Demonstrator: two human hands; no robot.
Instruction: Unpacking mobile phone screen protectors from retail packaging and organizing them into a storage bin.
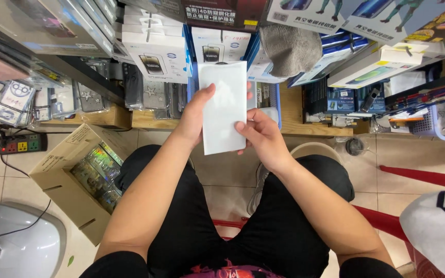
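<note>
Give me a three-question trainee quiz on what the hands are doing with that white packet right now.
1. True or false: both hands grip the flat white rectangular packet.
2. Which hand has its thumb across the packet's lower front? A) left hand B) right hand
3. What stands open on the tiled floor on the person's left side, beside the black power strip?

Key: 1. True. 2. B; the left hand's thumb lies along the packet's left edge. 3. A brown cardboard box holding shiny wrapped packs.
</note>
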